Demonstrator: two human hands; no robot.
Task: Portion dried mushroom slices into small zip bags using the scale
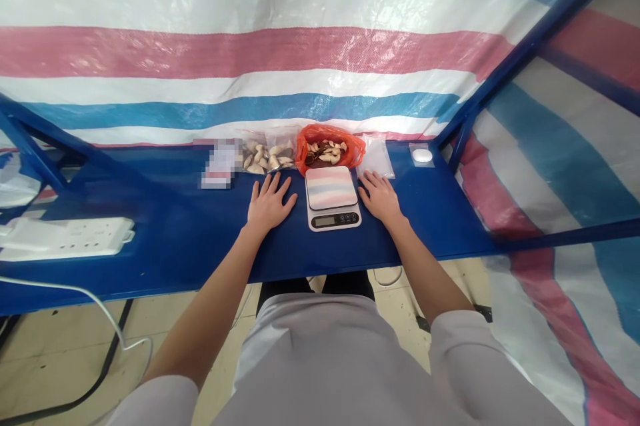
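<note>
My left hand lies flat on the blue table with its fingers spread, left of a white digital kitchen scale. On the scale's other side my right hand also rests flat, fingers apart, its tips at the edge of some clear plastic bags. Nothing sits on the scale's shiny plate. Behind it stands an open red plastic bag holding pale and brown shell-like pieces. Clear bags of similar pale pieces lie beyond my left fingertips.
At the far left of the table is a white power strip with a cable hanging off the front edge. A blurred-out packet lies left of the bags. A small white oval object is at the right. Blue frame bars and striped sheeting enclose the table.
</note>
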